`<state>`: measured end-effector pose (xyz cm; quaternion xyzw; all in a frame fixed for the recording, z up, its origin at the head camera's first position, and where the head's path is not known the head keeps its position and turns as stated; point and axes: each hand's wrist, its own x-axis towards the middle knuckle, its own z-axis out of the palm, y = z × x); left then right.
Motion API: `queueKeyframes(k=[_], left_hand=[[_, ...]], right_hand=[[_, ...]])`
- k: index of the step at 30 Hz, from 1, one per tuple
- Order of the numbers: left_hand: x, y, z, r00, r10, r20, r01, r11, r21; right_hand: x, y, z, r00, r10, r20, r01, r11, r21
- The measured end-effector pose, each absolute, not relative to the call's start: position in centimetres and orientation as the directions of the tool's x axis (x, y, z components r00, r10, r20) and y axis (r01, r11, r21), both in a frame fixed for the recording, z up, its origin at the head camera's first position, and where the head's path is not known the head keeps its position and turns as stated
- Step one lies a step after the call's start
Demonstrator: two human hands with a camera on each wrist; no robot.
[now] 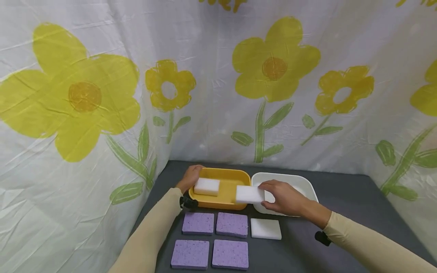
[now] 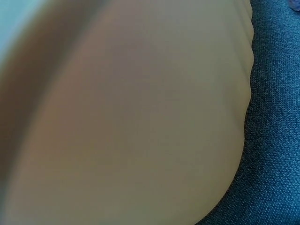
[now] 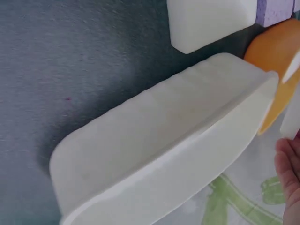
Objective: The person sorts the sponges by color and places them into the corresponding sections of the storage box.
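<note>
In the head view my right hand (image 1: 283, 197) pinches a white sponge block (image 1: 250, 194) between thumb and fingers. The block hangs over the meeting edges of a yellow tray (image 1: 225, 206) and a white tray (image 1: 308, 189). My left hand (image 1: 191, 177) grips the yellow tray's left rim. Inside that tray, at its left, lies another white sponge block (image 1: 206, 186). The right wrist view shows the white tray (image 3: 154, 126) from its side, with the right hand's fingers (image 3: 288, 164) at the right edge. Sleeve fills most of the left wrist view.
In front of the trays lie several purple sponges (image 1: 198, 223) in two rows, with a white sponge block (image 1: 265, 229) to their right. All rest on a dark grey table (image 1: 348, 212). A white curtain (image 1: 211, 125) with yellow flowers surrounds the table's back and sides.
</note>
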<state>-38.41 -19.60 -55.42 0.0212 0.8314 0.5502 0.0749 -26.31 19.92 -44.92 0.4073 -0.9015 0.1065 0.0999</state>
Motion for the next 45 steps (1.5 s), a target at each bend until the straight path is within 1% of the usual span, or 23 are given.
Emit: queueKeyframes(k=[9, 14, 16, 23, 31, 42, 45], left_hand=[[-38.6, -19.6, -55.7, -0.99, 0.101, -0.094, -0.048, 0.388, 0.92], [-38.5, -19.6, -55.7, -0.991, 0.087, -0.1, -0.059, 0.389, 0.919], [-38.5, -19.6, -55.7, -0.991, 0.089, -0.099, -0.057, 0.389, 0.919], [-38.5, -19.6, -55.8, -0.991, 0.101, -0.089, -0.043, 0.388, 0.921], [-38.7, -19.7, -55.8, -0.992, 0.103, -0.077, -0.031, 0.387, 0.921], [-38.7, -19.6, -55.8, -0.993, 0.09, -0.077, -0.035, 0.401, 0.916], [-38.6, -19.6, -55.7, -0.992, 0.089, -0.084, -0.041, 0.405, 0.913]], right_hand=[[-28.9, 17.6, -45.1, -0.664, -0.713, 0.224, -0.746, 0.652, -0.136], [-30.2, 16.5, -45.0, -0.702, -0.694, 0.156, -0.712, 0.688, -0.143], [-30.6, 16.1, -45.1, -0.708, -0.693, 0.133, -0.706, 0.694, -0.142], [-31.7, 14.5, -46.0, -0.684, -0.721, 0.112, -0.73, 0.674, -0.114], [-32.6, 13.1, -47.3, -0.653, -0.755, 0.061, -0.757, 0.648, -0.088], [-33.6, 12.0, -48.3, -0.649, -0.759, 0.051, -0.76, 0.65, -0.008], [-33.8, 11.7, -48.4, -0.656, -0.753, 0.043, -0.754, 0.657, 0.005]])
